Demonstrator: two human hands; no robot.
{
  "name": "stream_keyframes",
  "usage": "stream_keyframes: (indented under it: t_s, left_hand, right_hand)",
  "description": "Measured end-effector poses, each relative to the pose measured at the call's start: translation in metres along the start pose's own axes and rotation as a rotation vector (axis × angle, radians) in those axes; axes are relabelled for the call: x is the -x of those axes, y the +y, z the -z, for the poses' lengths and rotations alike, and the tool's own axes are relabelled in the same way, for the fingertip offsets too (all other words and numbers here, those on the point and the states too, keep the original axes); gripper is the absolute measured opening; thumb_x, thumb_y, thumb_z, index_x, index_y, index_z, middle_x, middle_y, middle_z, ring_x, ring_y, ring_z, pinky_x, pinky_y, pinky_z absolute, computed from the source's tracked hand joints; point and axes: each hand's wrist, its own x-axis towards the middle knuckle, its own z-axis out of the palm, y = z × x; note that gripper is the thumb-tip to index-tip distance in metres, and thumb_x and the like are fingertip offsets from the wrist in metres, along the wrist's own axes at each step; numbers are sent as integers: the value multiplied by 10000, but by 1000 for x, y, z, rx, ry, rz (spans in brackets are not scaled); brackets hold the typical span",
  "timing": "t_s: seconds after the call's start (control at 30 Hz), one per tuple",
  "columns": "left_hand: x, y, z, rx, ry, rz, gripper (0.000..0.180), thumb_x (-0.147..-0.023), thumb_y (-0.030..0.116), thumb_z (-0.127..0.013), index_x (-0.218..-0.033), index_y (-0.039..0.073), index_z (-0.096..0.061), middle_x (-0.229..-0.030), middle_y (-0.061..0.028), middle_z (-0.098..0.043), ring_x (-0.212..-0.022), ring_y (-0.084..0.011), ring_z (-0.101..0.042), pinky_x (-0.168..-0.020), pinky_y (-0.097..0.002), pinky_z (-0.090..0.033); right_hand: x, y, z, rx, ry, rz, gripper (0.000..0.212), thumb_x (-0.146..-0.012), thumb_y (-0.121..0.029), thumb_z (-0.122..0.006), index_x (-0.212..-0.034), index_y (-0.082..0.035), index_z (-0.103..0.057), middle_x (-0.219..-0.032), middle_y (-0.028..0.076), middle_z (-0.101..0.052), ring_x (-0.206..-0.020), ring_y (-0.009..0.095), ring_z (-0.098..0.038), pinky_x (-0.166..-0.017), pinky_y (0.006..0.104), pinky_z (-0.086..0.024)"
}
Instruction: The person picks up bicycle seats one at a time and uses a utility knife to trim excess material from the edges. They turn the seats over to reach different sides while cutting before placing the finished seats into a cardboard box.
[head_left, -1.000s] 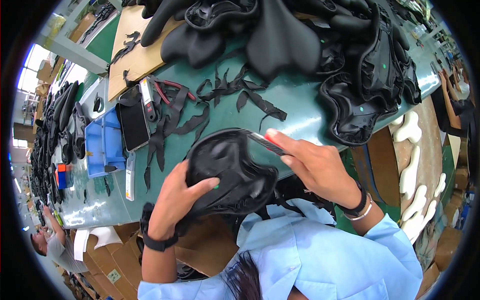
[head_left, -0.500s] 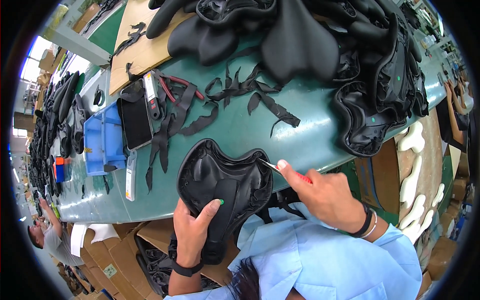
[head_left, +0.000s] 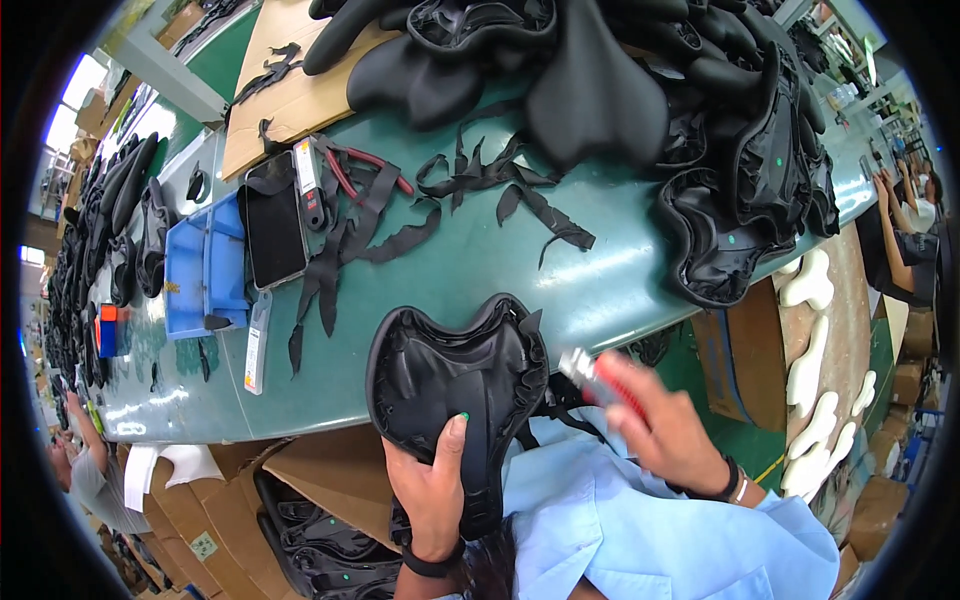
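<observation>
A black bicycle saddle (head_left: 415, 370) is turned underside up in front of me, its wide end toward the table. My left hand (head_left: 428, 495) grips it from below, the thumb pressed on the underside beside a small green dot. At the wide end's right corner, a small flap of black cover material (head_left: 533, 321) sticks out from the rim. My right hand (head_left: 668, 432) is closed around a red-handled knife (head_left: 600, 384), apart from the saddle on its right. Motion blurs the knife's silver front, and I cannot make out its blade.
Black saddles (head_left: 600, 90) pile up across the green table (head_left: 500, 255). Cut black strips (head_left: 325, 280), red-handled pliers (head_left: 345, 175), a dark flat tablet-like thing (head_left: 275, 240) and a blue bin (head_left: 200, 275) lie at left. A cardboard box (head_left: 350, 490) of saddles stands below.
My right hand has drawn the knife off the saddle's corner, moving right and down. The saddle has tilted slightly in my left hand, and a flap now stands out at that corner.
</observation>
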Motion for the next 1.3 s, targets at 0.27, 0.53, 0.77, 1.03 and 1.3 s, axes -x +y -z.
stream_keyframes:
  t_s: [0.27,0.53,0.77,1.03,1.3]
  left_hand:
    - [-15,-5,0,67,-45,-53,541,-891,159,-700,-1335,-36,-461,-1246,-130,-576,-1113,-207,-559,-1002,-339,-418]
    - [-27,-1,-17,583,-635,643,387,-1023,335,-503,-1173,-14,-577,-1007,-109,-670,-888,-232,-674,-813,-357,-547]
    - [-92,63,-40,-627,-132,-789,332,-759,111,-740,-1014,26,-545,-871,-129,-540,-818,-304,-552,-681,-419,-433]
    - [-130,41,-44,-410,-234,-510,250,-813,118,-607,-650,-20,-479,-712,-134,-452,-738,-325,-489,-686,-424,-367]
    - [-128,50,-46,147,-180,-174,314,-868,99,-583,-610,17,-426,-634,-11,-410,-585,-102,-365,-585,-260,-290]
  right_hand:
    - [-91,9,-29,50,-25,319,681,-816,-23,-686,-1421,9,-376,-1213,216,-612,-1132,386,-592,-910,401,-510]
    - [-141,-11,-20,-298,-75,168,455,-798,-68,-673,-1225,-37,-519,-986,178,-645,-848,321,-653,-746,376,-512]
    - [-170,-21,9,-384,-135,-3,427,-790,-100,-708,-1181,-25,-553,-884,7,-551,-780,99,-505,-726,252,-439]
    - [-139,-7,27,149,-72,222,542,-905,-91,-610,-1420,-158,-454,-949,158,-662,-741,328,-628,-651,352,-508]
    - [-114,-27,6,674,-163,215,634,-866,-103,-584,-1467,-138,-386,-674,111,-554,-512,293,-562,-444,417,-421]
